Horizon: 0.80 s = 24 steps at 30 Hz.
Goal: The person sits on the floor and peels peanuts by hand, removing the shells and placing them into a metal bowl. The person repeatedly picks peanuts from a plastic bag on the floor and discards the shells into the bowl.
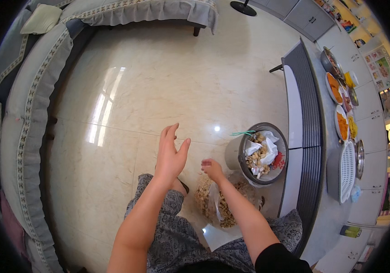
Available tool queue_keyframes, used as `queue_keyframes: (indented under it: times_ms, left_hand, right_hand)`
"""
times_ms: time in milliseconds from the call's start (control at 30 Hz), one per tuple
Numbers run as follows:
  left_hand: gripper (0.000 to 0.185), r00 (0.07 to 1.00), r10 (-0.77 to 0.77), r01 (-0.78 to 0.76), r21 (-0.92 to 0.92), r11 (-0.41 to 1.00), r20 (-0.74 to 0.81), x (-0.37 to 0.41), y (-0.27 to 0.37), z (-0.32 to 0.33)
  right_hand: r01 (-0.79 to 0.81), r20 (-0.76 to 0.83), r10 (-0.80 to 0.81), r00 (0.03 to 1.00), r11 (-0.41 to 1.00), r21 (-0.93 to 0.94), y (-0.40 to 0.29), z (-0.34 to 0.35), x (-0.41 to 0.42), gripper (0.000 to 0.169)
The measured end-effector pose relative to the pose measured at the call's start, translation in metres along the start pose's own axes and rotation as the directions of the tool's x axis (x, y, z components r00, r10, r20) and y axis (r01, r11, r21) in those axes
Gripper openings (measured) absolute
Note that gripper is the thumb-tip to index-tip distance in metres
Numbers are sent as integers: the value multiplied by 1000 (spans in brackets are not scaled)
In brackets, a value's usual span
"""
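Note:
My left hand (173, 155) is raised over the tiled floor, its thumb apart from the fingers and nothing in it. Beside it, my right hand (212, 169) hovers over a clear plastic bag (216, 204) between my legs, fingers partly curled. Whether it holds something small is too blurred to tell. Filling the bag are tan pieces that look like peanuts in their shells (227, 216). Just beyond stands a grey waste bin (233, 155), holding similar shells (255, 158), crumpled white tissue (269, 152) and a red scrap (279, 161).
Right of the bin runs a long low table (331, 218), bearing a white plastic basket (346, 174), plates of orange food (342, 126) and a metal bowl (331, 63). A green string (242, 133) hangs over the bin's rim. Along the left stands a sofa with grey covers (41, 102).

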State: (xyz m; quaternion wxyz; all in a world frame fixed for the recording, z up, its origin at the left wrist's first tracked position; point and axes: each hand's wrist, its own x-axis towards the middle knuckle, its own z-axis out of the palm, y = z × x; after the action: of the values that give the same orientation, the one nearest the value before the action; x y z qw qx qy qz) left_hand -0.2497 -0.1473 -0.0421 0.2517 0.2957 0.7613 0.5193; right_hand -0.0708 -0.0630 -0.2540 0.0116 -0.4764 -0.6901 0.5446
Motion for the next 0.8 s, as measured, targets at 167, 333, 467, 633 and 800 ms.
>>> queue_keyframes:
  times_ms: [167,333,467,633,800]
  left_hand:
    - [46,993,-112,113,62,992,-23,2,-10,-24]
    - [47,990,-138,137,149,979,2,9,-14,-34]
    - [47,989,-143,137,147,980,35,13,-12,-30]
    - [48,986,-156,148,127,981,62,16,-12,-27]
    - [47,990,-125,119,97,988,58,12,-10,-25]
  right_hand:
    - [15,112,84,990,735,-678,51,30,26,28]
    - [49,110,84,990,532,-846,85,54,55,20]
    - [28,76,74,994,508,-861,110,75,61,18]
    - [47,27,-46,999,517,-855,128,80,60,17]
    - [-8,20,21,1000,871,-491,71,54,46,16]
